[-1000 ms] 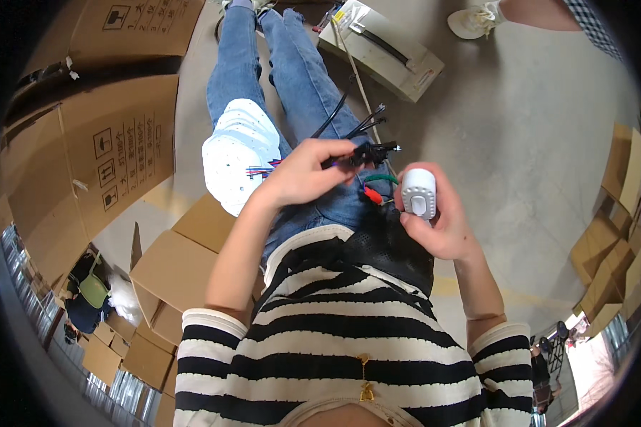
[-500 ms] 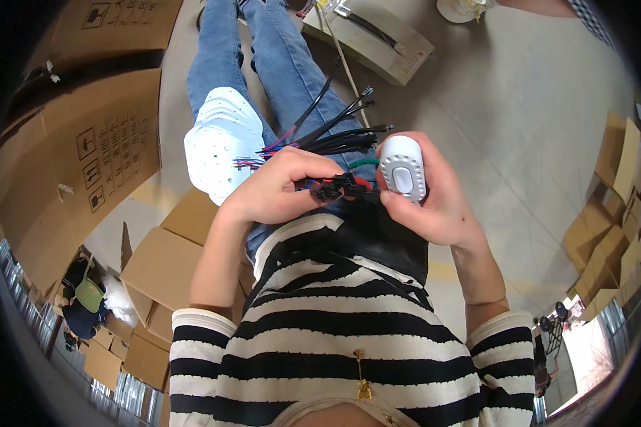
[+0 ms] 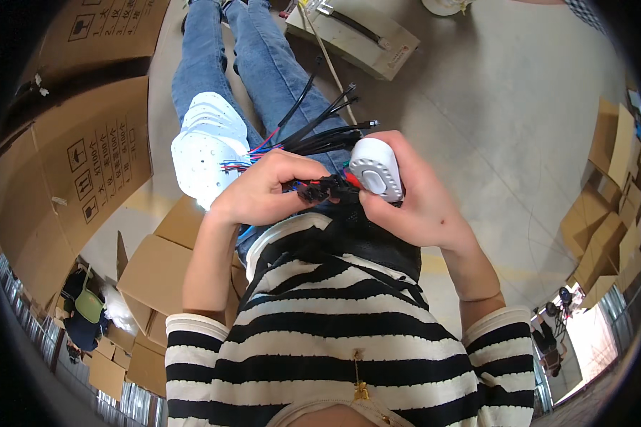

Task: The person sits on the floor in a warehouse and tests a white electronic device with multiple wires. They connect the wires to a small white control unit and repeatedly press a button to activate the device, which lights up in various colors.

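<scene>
My left hand (image 3: 267,188) is closed around a bunch of black wire connectors (image 3: 326,189) in front of my waist. My right hand (image 3: 424,199) grips a white rounded plastic device (image 3: 376,169) with an oval centre and a ring of small slots. Its thumb and hidden fingertips meet the connectors, where a bit of red shows. Whether a plug is joined to the device cannot be seen. A bundle of black-sleeved cables (image 3: 331,139) with red and blue wires fans out over my lap beyond the hands. White sheet-like pieces with small holes (image 3: 206,146) lie on my left thigh.
Large cardboard cartons (image 3: 92,156) stand on the left, with an opened box (image 3: 160,274) near my left elbow. A beige case with a black handle (image 3: 356,35) is on the floor ahead. More open cartons (image 3: 605,220) stand at the far right.
My right hand has brought the white device left and tilted it, closer to the connectors in my left hand. The whole view has shifted slightly.
</scene>
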Motion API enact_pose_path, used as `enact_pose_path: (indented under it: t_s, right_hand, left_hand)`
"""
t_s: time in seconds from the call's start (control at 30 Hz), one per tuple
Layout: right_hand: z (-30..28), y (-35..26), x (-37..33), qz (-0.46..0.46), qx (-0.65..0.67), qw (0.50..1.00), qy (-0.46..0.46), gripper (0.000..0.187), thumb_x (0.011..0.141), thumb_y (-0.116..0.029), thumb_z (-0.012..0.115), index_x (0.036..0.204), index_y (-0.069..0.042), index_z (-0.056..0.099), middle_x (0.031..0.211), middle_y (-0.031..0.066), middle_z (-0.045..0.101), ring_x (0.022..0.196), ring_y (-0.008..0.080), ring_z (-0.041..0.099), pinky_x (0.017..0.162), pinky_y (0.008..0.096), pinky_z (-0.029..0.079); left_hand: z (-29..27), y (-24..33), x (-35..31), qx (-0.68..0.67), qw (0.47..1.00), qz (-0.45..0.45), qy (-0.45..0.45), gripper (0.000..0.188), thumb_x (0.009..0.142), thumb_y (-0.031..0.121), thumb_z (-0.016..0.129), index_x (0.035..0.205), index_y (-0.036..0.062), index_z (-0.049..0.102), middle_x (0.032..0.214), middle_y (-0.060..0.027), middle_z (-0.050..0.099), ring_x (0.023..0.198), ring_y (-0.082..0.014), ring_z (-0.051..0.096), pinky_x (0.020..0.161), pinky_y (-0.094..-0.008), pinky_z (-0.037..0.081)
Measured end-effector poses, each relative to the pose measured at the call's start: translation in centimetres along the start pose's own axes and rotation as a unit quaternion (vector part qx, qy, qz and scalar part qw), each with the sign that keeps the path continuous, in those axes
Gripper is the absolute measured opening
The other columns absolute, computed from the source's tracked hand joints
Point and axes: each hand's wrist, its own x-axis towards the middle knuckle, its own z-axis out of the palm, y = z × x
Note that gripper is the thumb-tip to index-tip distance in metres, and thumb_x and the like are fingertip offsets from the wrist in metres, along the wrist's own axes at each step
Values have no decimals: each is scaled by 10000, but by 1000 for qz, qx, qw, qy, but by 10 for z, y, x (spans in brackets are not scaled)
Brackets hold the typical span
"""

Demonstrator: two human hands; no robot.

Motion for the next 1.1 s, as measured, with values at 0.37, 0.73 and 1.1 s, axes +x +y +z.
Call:
enact_pose_path:
  t_s: [0.37,0.73,1.1]
  right_hand:
    - [-4,7,-14,46,-5,999,-9,373,666,-35,527,1017,-31,402,822,40,481,739,111,465,661,236,385]
    - [-11,12,-34,105,-7,992,-65,373,672,-62,528,1024,-59,406,820,53,464,740,136,452,661,250,373]
    - [-2,15,-34,91,61,994,-30,342,721,-54,471,1052,-35,389,880,50,463,794,122,442,689,245,370]
  left_hand:
    - [-9,8,-20,133,986,39,95,352,597,-64,468,932,1,553,909,-131,552,814,-220,524,680,-282,430]
    - [-28,62,-158,-19,934,100,344,329,864,281,371,981,3,501,636,-24,416,522,-78,336,502,-220,264]
    - [-25,64,-165,28,922,65,380,388,858,311,377,927,-48,510,618,-71,454,550,-120,435,507,-235,334]
